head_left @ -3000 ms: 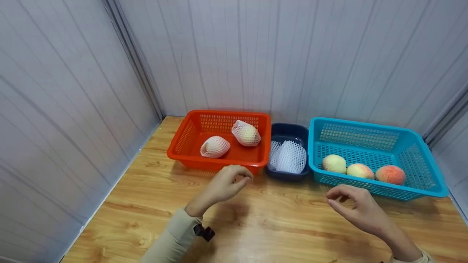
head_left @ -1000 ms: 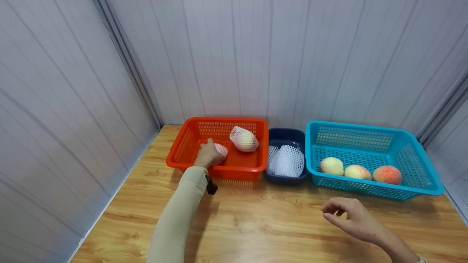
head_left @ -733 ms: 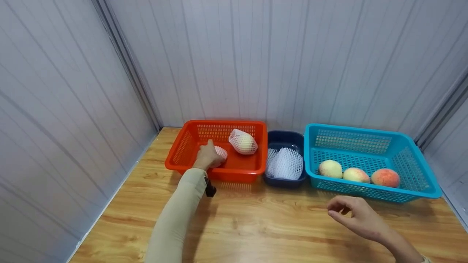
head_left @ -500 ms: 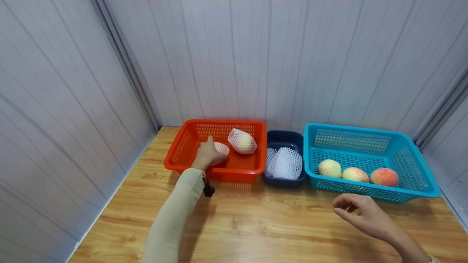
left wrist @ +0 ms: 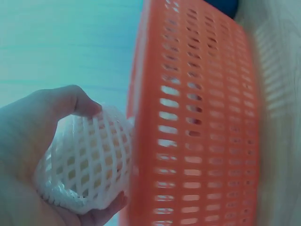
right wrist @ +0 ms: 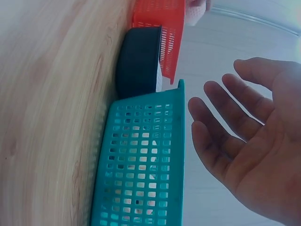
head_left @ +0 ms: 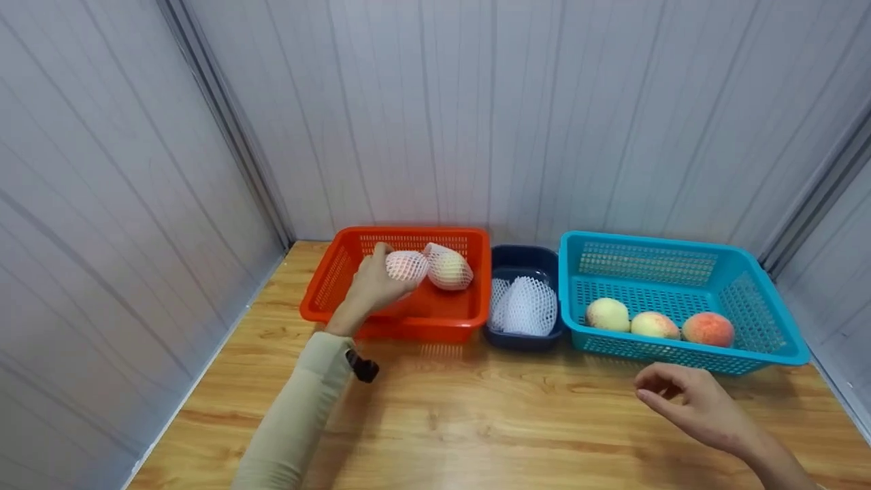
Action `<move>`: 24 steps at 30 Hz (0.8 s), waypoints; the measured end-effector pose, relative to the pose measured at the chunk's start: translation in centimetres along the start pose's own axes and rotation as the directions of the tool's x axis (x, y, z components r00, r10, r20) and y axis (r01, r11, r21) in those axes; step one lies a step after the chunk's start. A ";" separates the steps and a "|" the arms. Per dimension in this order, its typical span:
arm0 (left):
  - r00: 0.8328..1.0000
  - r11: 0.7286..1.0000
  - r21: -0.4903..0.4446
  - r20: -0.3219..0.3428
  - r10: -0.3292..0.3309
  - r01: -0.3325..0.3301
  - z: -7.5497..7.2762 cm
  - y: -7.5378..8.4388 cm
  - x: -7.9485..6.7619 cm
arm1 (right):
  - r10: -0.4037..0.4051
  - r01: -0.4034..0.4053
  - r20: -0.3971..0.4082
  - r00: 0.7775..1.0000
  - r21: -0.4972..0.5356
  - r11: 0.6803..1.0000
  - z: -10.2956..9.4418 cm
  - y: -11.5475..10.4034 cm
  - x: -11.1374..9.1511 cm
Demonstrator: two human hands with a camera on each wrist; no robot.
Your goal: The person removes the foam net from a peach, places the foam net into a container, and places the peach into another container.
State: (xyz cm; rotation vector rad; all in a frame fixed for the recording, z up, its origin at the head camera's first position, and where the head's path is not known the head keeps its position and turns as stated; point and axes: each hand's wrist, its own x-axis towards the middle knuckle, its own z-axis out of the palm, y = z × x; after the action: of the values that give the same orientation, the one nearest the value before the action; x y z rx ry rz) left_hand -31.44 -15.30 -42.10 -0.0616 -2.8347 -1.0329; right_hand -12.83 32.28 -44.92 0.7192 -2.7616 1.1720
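Note:
My left hand (head_left: 373,280) grips a peach in a white foam net (head_left: 407,265) over the red basket (head_left: 309,313). In the left wrist view, thumb and fingers curl round the netted peach (left wrist: 91,157), close beside the basket's slotted wall (left wrist: 197,117). A second netted peach (head_left: 449,269) lies in the basket, just right of the held one. My right hand (head_left: 701,408) hovers above the table in front of the teal basket (head_left: 680,350), fingers loosely curled and holding nothing. The right wrist view shows its palm (right wrist: 268,150) bare.
Between the two baskets stands a dark blue tub (head_left: 524,255) with white foam nets (head_left: 532,306) in it. Three bare peaches, among them a redder peach (head_left: 709,329), sit along the teal basket's near side. Pale panelled walls (head_left: 463,109) enclose the wooden table (head_left: 463,422).
My left hand reached into the red basket, took hold of the netted peach and has raised it off the basket floor. The right hand has shifted slightly right.

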 end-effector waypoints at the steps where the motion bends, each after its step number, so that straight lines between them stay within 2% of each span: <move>1: 1.000 1.000 -0.007 -0.007 0.017 -0.017 -0.2 0.1 -0.6 | -0.001 0.001 -0.001 1.000 0.003 1.000 0.0 0.1 -0.1; 8: 0.987 0.983 -0.094 -0.032 0.158 -0.161 -1.2 2.6 -4.9 | 0.037 -0.037 0.012 0.999 -0.013 0.999 -1.0 0.3 -1.0; 12: 0.964 0.940 -0.222 0.006 0.266 -0.258 -1.3 4.0 -6.9 | 0.040 -0.040 -0.002 0.999 -0.028 0.999 -1.6 0.2 -1.2; 15: 0.938 0.894 -0.332 0.070 0.340 -0.300 -1.0 4.7 -8.2 | 0.047 -0.047 0.002 0.999 -0.034 0.998 -1.7 0.3 -1.5; 18: 0.904 0.857 -0.385 0.114 0.412 -0.342 -0.6 4.9 -9.3 | 0.060 -0.061 -0.002 0.998 -0.041 0.997 -1.9 0.3 -1.7; 24: 0.825 0.777 -0.433 0.121 0.552 -0.457 0.0 4.5 -10.4 | 0.042 -0.047 -0.080 0.996 -0.055 0.997 -2.3 -0.5 -1.3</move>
State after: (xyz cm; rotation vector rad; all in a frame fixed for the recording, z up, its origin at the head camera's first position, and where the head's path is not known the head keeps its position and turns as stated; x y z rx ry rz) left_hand -20.80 -11.84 -40.59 -1.0026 -2.4978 -1.4909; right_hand -11.77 34.07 -43.26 0.5951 -2.7468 1.0990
